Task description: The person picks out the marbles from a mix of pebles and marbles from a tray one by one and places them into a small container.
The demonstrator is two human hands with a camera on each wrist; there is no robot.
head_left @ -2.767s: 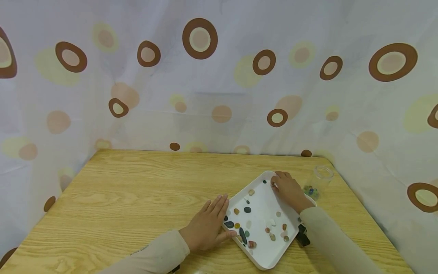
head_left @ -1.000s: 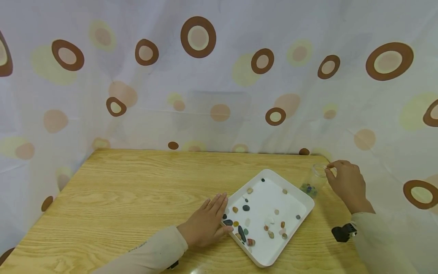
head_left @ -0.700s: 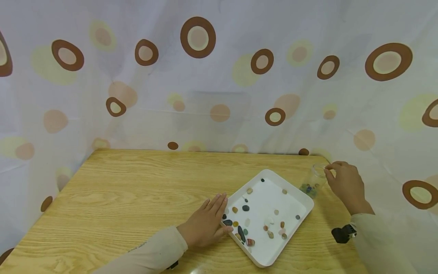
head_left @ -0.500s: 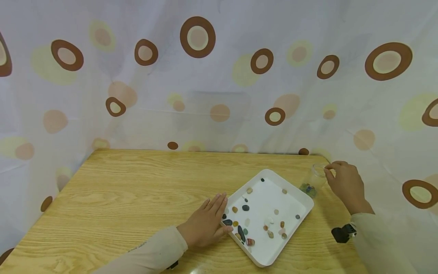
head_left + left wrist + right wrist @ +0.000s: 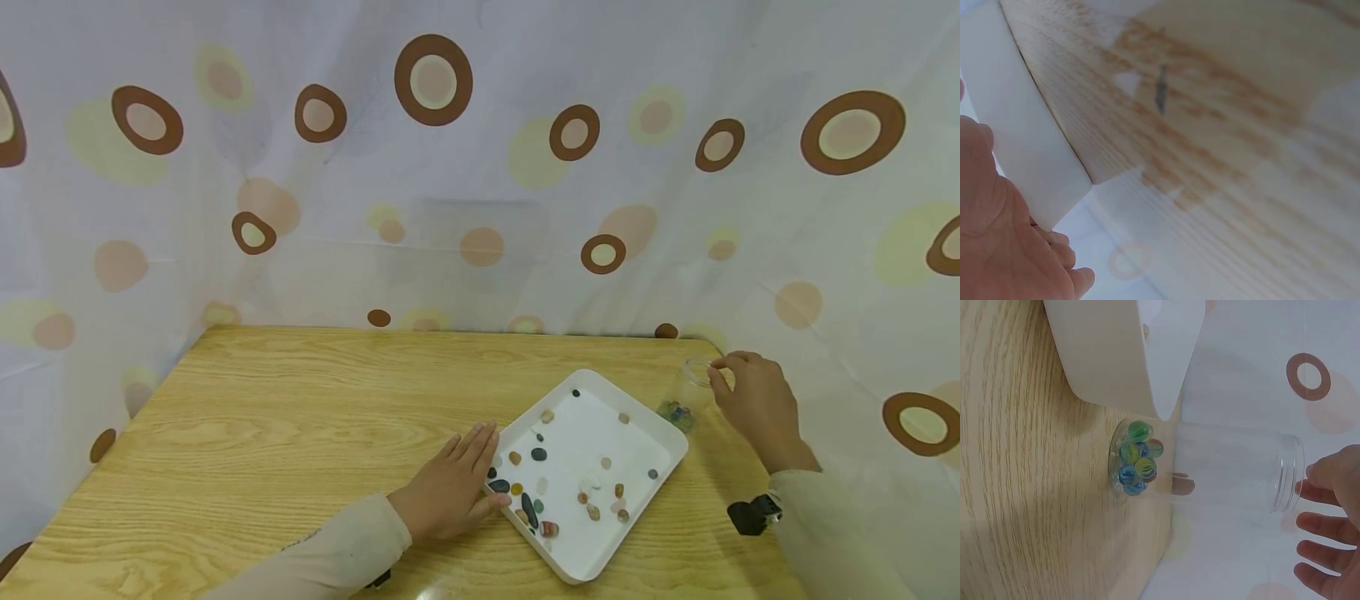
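My left hand (image 5: 450,483) rests with straight fingers against the near-left side of a white tray (image 5: 637,533); in the left wrist view the hand (image 5: 1010,244) lies along the tray's wall (image 5: 1029,119). Scattered in the tray are many small polished stones, among them a long dark stone (image 5: 530,511) and a red-banded one (image 5: 550,529). My right hand (image 5: 761,408) is at the mouth of a clear jar (image 5: 1229,465). Its thumb and fingertips are right at the rim, loosely bent, with nothing seen between them. Glass marbles (image 5: 1138,459) lie at the jar's bottom.
The wooden table (image 5: 300,417) extends left of the tray. The jar stands upright just beyond the tray's right corner, near the table's right edge. A patterned curtain (image 5: 480,167) hangs behind and on both sides.
My right hand has gone from inside the tray's far corner to the jar's mouth, and has held still there this last second. Marbles in the jar shifted briefly. My left hand stayed put.
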